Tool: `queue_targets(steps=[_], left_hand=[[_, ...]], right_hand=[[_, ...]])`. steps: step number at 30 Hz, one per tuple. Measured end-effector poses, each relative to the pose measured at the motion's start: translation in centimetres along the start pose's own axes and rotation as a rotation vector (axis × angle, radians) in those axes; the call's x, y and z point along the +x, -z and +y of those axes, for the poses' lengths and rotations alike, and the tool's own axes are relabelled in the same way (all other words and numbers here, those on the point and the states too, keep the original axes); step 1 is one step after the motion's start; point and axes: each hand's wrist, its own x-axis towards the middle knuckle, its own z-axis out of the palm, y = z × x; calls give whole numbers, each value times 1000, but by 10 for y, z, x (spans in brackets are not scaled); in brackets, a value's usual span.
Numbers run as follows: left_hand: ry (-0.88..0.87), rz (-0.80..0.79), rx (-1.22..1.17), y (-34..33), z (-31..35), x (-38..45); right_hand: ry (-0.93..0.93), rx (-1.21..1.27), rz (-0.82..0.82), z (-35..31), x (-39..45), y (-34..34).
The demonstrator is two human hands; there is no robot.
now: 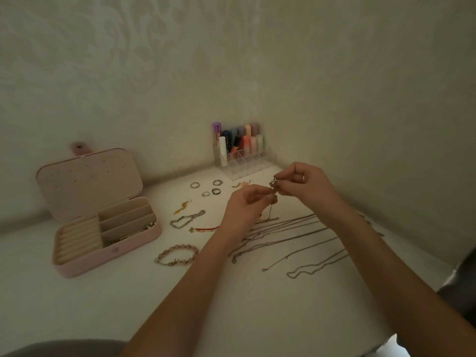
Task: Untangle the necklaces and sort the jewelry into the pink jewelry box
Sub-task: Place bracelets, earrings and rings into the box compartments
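Both hands are raised above the white table, fingertips close together. My right hand [302,182] pinches a small silver pendant [274,180]. Just below it my left hand [246,204] pinches the thin chain [270,211], which hangs down to the table. Several silver necklaces [296,233] lie spread out under and to the right of my forearms. The pink jewelry box [85,264] stands open at the left, lid up, with some pieces in its right compartments.
Several rings [206,188], a silver link bracelet [186,219], a red cord bracelet [204,229], a pink bead bracelet [177,255] and amber earrings [181,206] lie between box and hands. A clear organizer of lip products [240,153] fills the back corner. Walls close in behind and right.
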Motion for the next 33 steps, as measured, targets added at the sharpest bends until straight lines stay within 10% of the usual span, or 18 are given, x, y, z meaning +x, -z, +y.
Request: queue_targets(steps=[14,33], left_hand=[[281,-198,-328,5,21,-9],[274,-288,-188,7,19,-7]], right_hand=[[-246,429,68,0,-5,1],[-210,616,113,-4,-2,11]])
